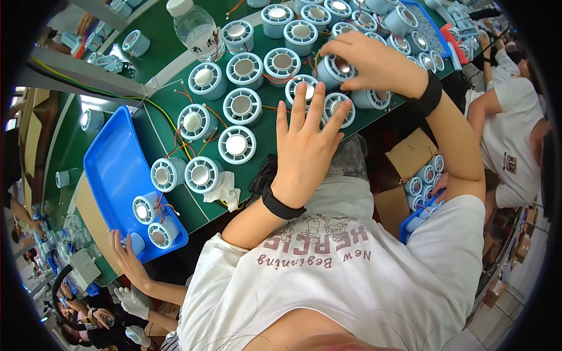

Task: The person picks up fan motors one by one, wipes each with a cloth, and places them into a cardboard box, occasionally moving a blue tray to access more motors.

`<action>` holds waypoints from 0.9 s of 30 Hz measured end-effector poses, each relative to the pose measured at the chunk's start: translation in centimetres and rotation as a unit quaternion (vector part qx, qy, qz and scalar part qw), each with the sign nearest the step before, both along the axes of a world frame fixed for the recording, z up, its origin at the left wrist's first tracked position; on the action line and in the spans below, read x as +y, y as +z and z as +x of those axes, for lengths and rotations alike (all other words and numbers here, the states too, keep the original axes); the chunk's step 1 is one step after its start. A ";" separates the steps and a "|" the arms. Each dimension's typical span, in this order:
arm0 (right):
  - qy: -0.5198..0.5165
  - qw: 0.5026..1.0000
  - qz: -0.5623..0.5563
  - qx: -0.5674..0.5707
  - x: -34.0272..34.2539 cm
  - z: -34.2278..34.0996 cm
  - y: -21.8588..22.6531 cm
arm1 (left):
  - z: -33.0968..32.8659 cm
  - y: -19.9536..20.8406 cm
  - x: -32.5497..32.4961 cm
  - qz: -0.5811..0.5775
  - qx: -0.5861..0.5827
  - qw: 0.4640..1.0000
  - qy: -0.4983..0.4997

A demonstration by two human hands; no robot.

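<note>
Several light blue round units with white ribbed tops, silver centre discs and red and yellow wires stand on a green table (266, 126). My right hand (374, 61) is closed around one of these units (335, 69), lying tilted on its side at the far middle of the table. My left hand (304, 146) lies flat with its fingers spread, and the fingertips touch two units (302, 89) near the table's front edge. Both wrists wear a black band.
A blue tray (114, 167) at the left holds three units, and another person's hand (126, 251) rests at its edge. A water bottle (196, 29) stands at the back. A white cloth (225, 190) lies by the edge. A cardboard box (410, 155) of units sits at my right, near a co-worker in white (515, 134).
</note>
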State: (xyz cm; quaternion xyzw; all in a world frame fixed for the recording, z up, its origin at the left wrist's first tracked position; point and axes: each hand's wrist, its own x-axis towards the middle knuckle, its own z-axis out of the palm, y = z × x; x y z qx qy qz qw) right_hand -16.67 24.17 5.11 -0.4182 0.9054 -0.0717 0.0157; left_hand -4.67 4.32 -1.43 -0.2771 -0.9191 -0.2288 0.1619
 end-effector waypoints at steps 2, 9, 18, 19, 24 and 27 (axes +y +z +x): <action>-0.060 0.997 -0.041 0.010 0.3 -0.5 -0.7 | 0.1 0.0 0.2 -0.003 0.010 1.000 0.001; -0.024 0.991 -0.085 0.102 1.6 0.4 -0.5 | -0.1 0.2 -0.2 0.041 -0.032 0.998 0.044; -0.072 0.994 -0.076 0.015 -1.2 8.3 -1.7 | -0.4 0.0 -0.5 0.024 0.007 0.998 0.060; -0.076 0.994 -0.076 0.018 -1.3 8.1 -2.0 | -0.5 -0.1 -0.8 0.025 0.010 0.998 0.057; -0.113 0.986 -0.029 0.121 0.3 5.4 -2.7 | -0.5 0.0 -0.9 -0.010 0.042 0.995 0.089; -0.153 0.981 0.006 0.116 -1.1 5.7 -2.6 | -0.4 0.5 -0.9 -0.018 0.058 0.996 0.064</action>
